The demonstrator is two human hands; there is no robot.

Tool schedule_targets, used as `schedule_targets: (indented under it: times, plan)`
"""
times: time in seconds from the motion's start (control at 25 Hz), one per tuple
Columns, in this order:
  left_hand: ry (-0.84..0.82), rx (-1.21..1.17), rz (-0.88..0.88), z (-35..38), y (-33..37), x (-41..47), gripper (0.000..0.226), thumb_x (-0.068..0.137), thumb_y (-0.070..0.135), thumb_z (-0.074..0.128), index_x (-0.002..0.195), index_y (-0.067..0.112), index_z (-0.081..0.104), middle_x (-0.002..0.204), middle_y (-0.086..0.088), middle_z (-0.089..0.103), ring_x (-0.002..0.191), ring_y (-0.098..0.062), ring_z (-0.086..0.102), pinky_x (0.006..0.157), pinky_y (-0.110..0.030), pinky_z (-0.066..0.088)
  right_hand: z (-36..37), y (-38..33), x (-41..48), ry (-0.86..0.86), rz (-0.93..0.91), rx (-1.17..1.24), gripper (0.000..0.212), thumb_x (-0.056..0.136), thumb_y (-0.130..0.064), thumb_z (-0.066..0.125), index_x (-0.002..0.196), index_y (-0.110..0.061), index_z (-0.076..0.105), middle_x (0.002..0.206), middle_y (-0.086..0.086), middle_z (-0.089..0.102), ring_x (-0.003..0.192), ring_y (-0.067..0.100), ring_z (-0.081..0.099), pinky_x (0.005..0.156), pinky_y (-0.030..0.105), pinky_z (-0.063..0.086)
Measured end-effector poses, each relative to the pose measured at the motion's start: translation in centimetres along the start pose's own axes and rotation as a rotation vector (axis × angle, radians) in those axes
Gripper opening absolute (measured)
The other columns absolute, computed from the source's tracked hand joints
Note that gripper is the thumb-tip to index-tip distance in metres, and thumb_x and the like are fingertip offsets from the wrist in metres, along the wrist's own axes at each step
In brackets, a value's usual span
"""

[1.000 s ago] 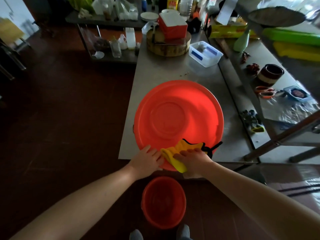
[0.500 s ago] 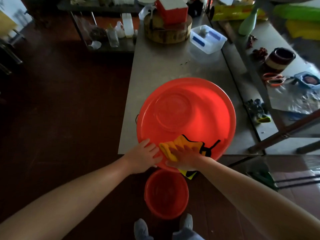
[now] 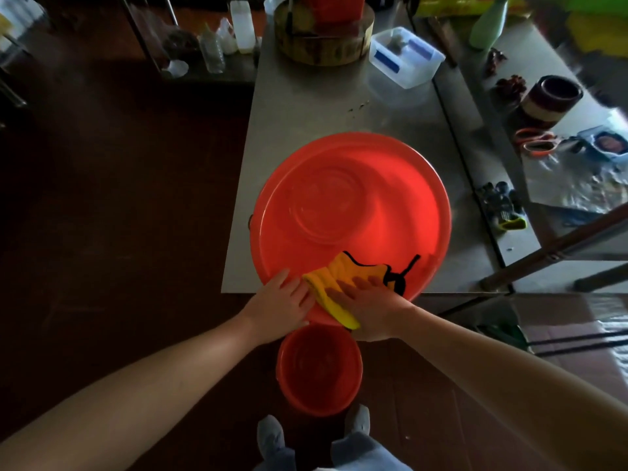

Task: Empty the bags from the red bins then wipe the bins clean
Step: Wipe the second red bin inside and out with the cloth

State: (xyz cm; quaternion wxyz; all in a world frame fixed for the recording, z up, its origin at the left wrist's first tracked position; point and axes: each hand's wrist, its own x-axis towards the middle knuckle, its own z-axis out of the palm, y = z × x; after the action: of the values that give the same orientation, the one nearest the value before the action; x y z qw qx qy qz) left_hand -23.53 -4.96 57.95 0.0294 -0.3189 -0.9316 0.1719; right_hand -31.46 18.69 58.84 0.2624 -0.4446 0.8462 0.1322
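Presently: large round red plastic bin (image 3: 353, 212) sits on the near end of the grey steel worktop (image 3: 306, 107), its near rim overhanging the worktop edge. Cannot tell whether it is upright or overturned; a raised ring shows at its middle. Yellow cloth with black trim (image 3: 343, 277) lies on the bin's near part and drapes over the rim. Right hand (image 3: 370, 307) lies flat on the cloth, fingers spread and straight, pressing it against the bin. Left hand (image 3: 282, 300) just to the left, also flat, fingers straight on the near rim, fingertips touching the cloth's left edge. Smaller red plastic bucket (image 3: 319, 368) stands on the dark floor below the near edge, between the worktop and a pair of grey shoes (image 3: 272, 433). Far end of worktop: thick round wooden chopping block (image 3: 323, 39); to its right a clear plastic box with blue clips (image 3: 406, 57). On the adjoining surface to the right: pale green bottle (image 3: 487, 28), dark round pot (image 3: 550, 96), orange-handled scissors (image 3: 535, 142).
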Motion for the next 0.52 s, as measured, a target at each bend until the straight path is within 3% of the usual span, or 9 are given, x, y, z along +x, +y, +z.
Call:
schedule_targets:
  times: [0.2, 0.28, 0.36, 0.52]
  plan:
    - [0.014, 0.003, -0.022, 0.0, 1.3, 0.6, 0.044, 0.097, 0.043, 0.046, 0.118, 0.009, 0.065, 0.11, -0.016, 0.068, 0.096, -0.035, 0.063, 0.091, -0.049, 0.046, -0.5, 2.2, 0.6, -0.098, 0.057, 0.163, 0.09, 0.085, -0.079, 0.047, 0.158, -0.044, 0.008, 0.168, -0.004, 0.014, 0.152, 0.031, 0.017, 0.12, 0.054, 0.017]
    - [-0.004, 0.015, -0.013, -0.2, 0.7, 0.5, 0.045, 0.094, 0.048, 0.053, 0.116, 0.011, 0.067, 0.107, -0.013, 0.069, 0.095, -0.034, 0.063, 0.093, -0.049, 0.046, -0.7, 2.6, 1.8, -0.088, 0.148, 0.195, 0.077, 0.09, -0.081, 0.03, 0.157, -0.044, 0.018, 0.166, -0.002, 0.021, 0.149, 0.033, 0.021, 0.118, 0.054, 0.017]
    - [-0.002, 0.02, -0.007, -0.6, 0.5, 0.9, 0.047, 0.092, 0.052, 0.056, 0.115, 0.013, 0.067, 0.104, -0.011, 0.07, 0.093, -0.032, 0.064, 0.094, -0.049, 0.045, -0.2, 2.6, 4.1, -0.034, 0.25, 0.184, 0.078, 0.09, -0.08, 0.014, 0.155, -0.039, 0.025, 0.162, 0.001, 0.028, 0.144, 0.037, 0.027, 0.114, 0.056, 0.021]
    - [-0.074, 0.015, 0.029, -1.4, 0.3, 1.8, 0.053, 0.088, 0.06, 0.06, 0.115, 0.015, 0.068, 0.101, -0.009, 0.07, 0.09, -0.029, 0.064, 0.092, -0.046, 0.045, 0.6, 2.5, 9.8, -0.016, 0.391, 0.36, 0.068, 0.098, -0.069, 0.017, 0.158, -0.038, 0.018, 0.167, 0.004, 0.015, 0.148, 0.044, 0.017, 0.115, 0.066, 0.012]
